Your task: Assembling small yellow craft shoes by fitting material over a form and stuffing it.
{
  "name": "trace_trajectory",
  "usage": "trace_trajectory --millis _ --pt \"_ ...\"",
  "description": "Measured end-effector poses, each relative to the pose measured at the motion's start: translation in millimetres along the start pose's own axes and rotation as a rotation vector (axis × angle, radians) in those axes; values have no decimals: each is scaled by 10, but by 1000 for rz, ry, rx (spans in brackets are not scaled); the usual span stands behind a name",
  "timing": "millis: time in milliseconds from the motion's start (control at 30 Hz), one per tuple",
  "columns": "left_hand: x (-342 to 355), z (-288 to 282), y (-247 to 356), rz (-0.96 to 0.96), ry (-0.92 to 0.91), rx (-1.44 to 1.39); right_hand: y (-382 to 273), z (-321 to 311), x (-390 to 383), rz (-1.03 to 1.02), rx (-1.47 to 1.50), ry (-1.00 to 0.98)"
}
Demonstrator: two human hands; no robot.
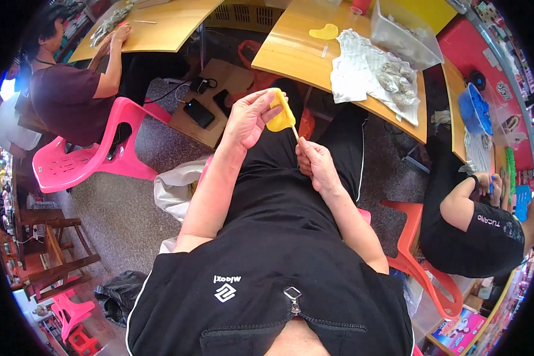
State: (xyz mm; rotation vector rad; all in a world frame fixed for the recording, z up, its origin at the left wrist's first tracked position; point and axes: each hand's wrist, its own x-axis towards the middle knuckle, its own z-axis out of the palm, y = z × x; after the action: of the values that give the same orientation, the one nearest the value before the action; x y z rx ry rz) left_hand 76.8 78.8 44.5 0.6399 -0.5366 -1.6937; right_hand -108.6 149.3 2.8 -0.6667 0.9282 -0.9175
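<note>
The person sits at the near edge of a wooden table (296, 44), both hands raised short of that edge and a little left of the tabletop. The left hand (247, 121) pinches a soft, flat yellow piece (280, 120) between thumb and fingers; the piece lies along the upper end of a thin wooden stick (296, 135). The right hand (318, 166) is closed on the stick's lower end, thumb uppermost.

On the table, a second flat yellow piece (324, 32) lies towards the left side. A white cloth (347, 80) spreads over the near right part, with grey-beige lumps (394, 80) on it, and a translucent plastic bin (397, 50) stands behind these.

Left of the table, a black phone (199, 114) lies on a brown board (181, 121); farther left, a co-worker (68, 95) occupies a pink plastic chair (80, 169). Right of the table, another co-worker (477, 243) sits near a blue tub (474, 110).
</note>
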Motion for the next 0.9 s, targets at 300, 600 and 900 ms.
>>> trace_trajectory --millis 300,600,900 --pt "48 -66 -19 12 47 17 20 7 5 -17 44 -4" --pt "21 -55 44 -54 68 208 -20 12 -24 -26 -100 14" --pt "76 -94 192 -194 -7 403 -67 -17 -29 -16 -207 49"
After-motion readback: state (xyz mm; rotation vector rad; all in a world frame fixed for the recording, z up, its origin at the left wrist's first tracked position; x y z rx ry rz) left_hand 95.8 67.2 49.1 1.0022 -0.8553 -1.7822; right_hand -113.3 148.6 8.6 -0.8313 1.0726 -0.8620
